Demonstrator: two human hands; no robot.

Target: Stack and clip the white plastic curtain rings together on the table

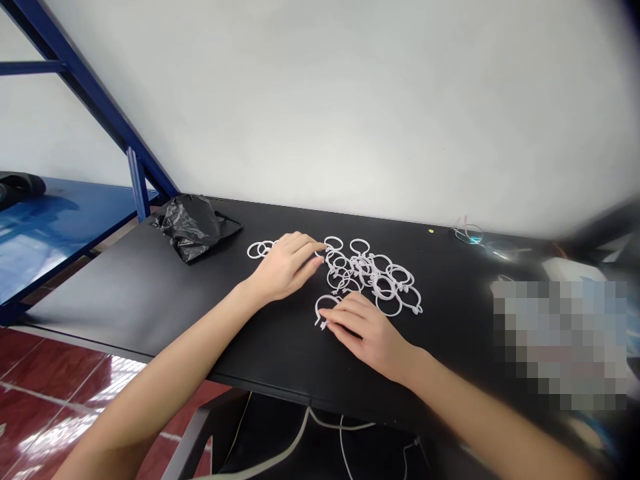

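A loose pile of white plastic curtain rings, each with a small eyelet or clip, lies on the black table. My right hand is closed at the near side of the pile, thumb and fingers pinching one white curtain ring that has a gap at its lower edge. At the pile's left side, my left hand has its thumb and index finger close around the edge of another white ring; the grip is partly hidden. Beyond the left hand, a few overlapping rings lie apart, partly covered by it.
A crumpled black plastic bag sits at the back left. Eyeglasses rest at the back right, near a blurred-out pale object. A blue metal frame rises at left. White cables hang below the front edge.
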